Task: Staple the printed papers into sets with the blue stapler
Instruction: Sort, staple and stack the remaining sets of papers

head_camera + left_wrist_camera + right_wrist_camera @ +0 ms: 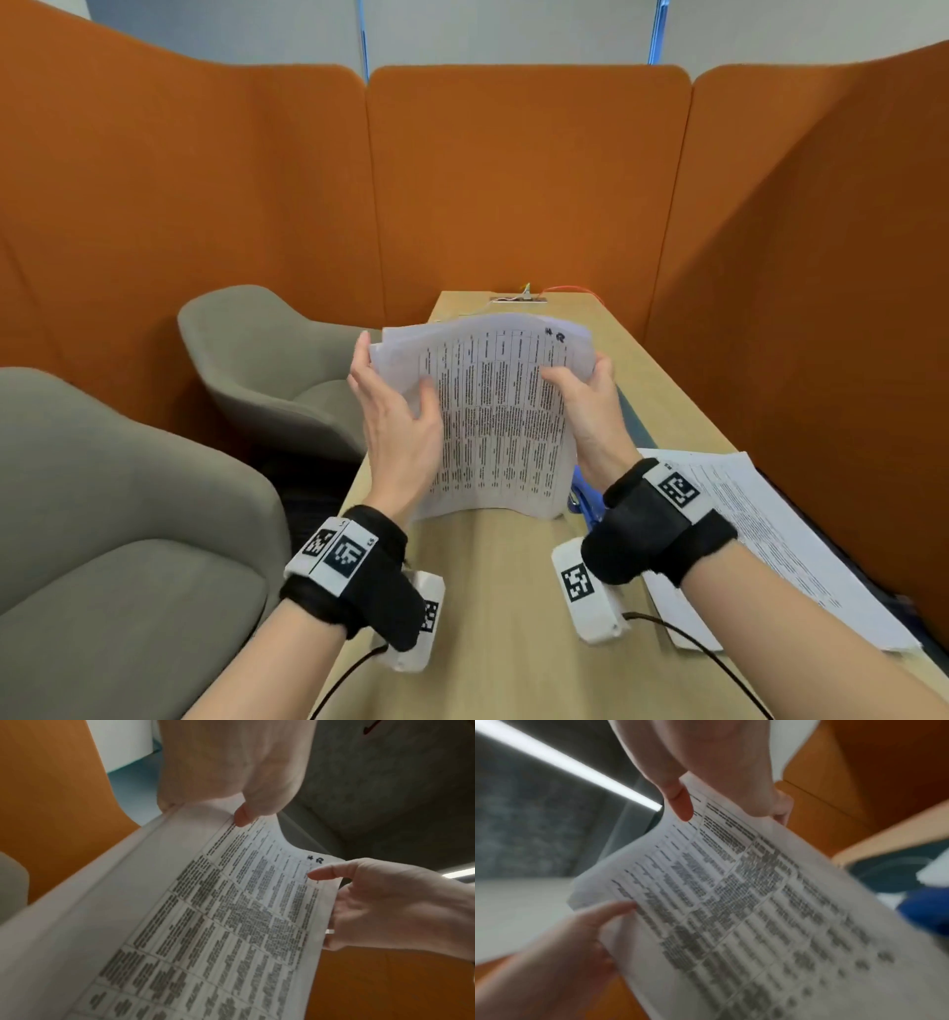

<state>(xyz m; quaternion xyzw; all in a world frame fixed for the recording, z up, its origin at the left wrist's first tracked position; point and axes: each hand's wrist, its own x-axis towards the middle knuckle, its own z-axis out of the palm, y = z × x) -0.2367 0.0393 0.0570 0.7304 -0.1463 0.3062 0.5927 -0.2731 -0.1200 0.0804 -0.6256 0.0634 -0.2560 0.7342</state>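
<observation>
A sheaf of printed papers [493, 411] stands upright on its lower edge over the wooden table [493, 606], printed tables facing me, with a handwritten mark at its top right corner. My left hand [395, 406] grips its left edge, thumb on the front [241, 817]. My right hand [585, 395] grips its right edge, thumb on the front [680, 805]. The blue stapler [583, 496] lies on the table just behind the sheaf's lower right corner, mostly hidden by my right wrist; it shows as a blue blur [926, 908] in the right wrist view.
A second stack of printed papers [770, 539] lies on the table at the right. Two grey armchairs [267, 370] stand left of the table. Orange partition walls [529, 180] enclose the booth. Cables and a socket plate [518, 298] sit at the table's far end.
</observation>
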